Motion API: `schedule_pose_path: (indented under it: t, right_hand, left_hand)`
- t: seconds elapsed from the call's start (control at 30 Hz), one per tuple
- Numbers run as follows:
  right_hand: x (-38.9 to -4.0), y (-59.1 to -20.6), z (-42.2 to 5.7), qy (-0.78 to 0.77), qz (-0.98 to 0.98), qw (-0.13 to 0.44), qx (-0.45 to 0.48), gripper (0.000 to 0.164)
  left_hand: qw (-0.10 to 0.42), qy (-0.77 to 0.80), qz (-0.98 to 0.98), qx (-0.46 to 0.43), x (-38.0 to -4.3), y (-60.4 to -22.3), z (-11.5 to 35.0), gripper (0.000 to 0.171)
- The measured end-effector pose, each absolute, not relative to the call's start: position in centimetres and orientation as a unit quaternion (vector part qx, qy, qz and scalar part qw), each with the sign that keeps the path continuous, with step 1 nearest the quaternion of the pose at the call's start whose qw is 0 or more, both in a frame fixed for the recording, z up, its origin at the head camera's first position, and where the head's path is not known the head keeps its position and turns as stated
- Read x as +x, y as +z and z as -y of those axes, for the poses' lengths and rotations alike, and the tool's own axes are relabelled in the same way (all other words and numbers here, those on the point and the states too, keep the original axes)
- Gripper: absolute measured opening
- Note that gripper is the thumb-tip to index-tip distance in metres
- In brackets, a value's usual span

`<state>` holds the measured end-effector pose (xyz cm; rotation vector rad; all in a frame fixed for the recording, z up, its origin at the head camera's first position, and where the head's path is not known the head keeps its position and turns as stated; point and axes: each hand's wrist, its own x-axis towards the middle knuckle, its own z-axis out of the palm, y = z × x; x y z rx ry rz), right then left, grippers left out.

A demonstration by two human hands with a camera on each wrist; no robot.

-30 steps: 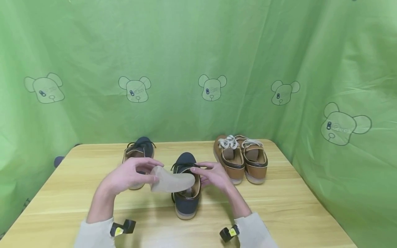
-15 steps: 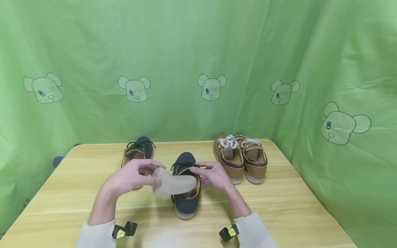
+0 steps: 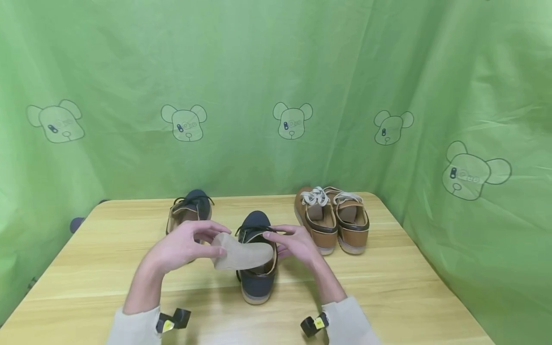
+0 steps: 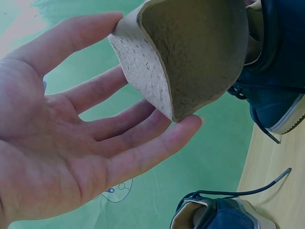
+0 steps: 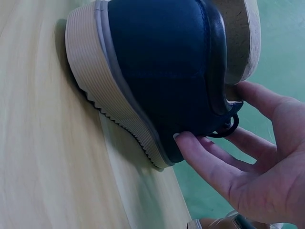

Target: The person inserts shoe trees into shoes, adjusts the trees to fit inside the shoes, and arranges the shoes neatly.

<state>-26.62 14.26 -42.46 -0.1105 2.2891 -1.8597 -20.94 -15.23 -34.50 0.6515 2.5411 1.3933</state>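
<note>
My left hand (image 3: 185,247) pinches the wide end of a beige, moulded-pulp shoe tree (image 3: 246,256), thumb on one side and fingers on the other. Its hollow underside (image 4: 200,52) faces the left wrist camera. The rounded narrow end lies over the opening of a navy lace-up shoe (image 3: 257,285), which stands on the table with its toe pointing away from me. My right hand (image 3: 297,247) holds this shoe's right side, the thumb at the opening's rim and fingers against the outer upper. In the right wrist view, the ridged sole (image 5: 109,90) rests on the wood.
Another navy shoe (image 3: 201,206) stands behind my left hand, partly hidden by it. A pair of brown shoes, the left one (image 3: 324,237) and the right one (image 3: 354,237), with white laces and brownish inserts, stands at the back right. Green curtain (image 3: 241,96) surrounds the wooden table (image 3: 215,316).
My left hand has shifted the shoe tree slightly to the right over the navy shoe's opening. My right hand keeps its hold on the shoe. The head view has turned a little.
</note>
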Motion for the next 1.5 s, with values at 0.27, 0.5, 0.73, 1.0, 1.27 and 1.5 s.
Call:
schedule_pose_path:
  t: [0.27, 0.5, 0.73, 1.0, 1.27, 1.5]
  right_hand:
    - [-26.7, -42.7, -14.2, -0.627, -0.773, 0.094, -0.030, 0.061]
    - [-26.8, -42.4, -14.2, -0.623, -0.776, 0.100, -0.020, 0.061]
    - [-26.7, -42.3, -14.1, -0.620, -0.778, 0.100, -0.009, 0.061]
    - [-26.7, -42.2, -14.1, -0.623, -0.776, 0.101, -0.007, 0.061]
    - [-26.7, -42.1, -14.2, -0.623, -0.775, 0.104, -0.010, 0.059]
    - [-26.7, -42.1, -14.1, -0.626, -0.773, 0.104, -0.016, 0.057]
  left_hand:
    - [0.081, 0.474, -0.849, 0.221, -20.9, -34.6, 15.0, 0.047]
    - [0.070, 0.468, -0.853, 0.222, -20.8, -34.5, 14.5, 0.045]
    - [0.074, 0.448, -0.868, 0.199, -20.3, -34.2, 13.5, 0.043]
    - [0.064, 0.435, -0.880, 0.182, -20.0, -34.0, 12.5, 0.040]
    - [0.055, 0.435, -0.881, 0.180, -19.9, -33.9, 12.1, 0.040]
    - [0.045, 0.434, -0.881, 0.182, -20.0, -34.1, 11.6, 0.035]
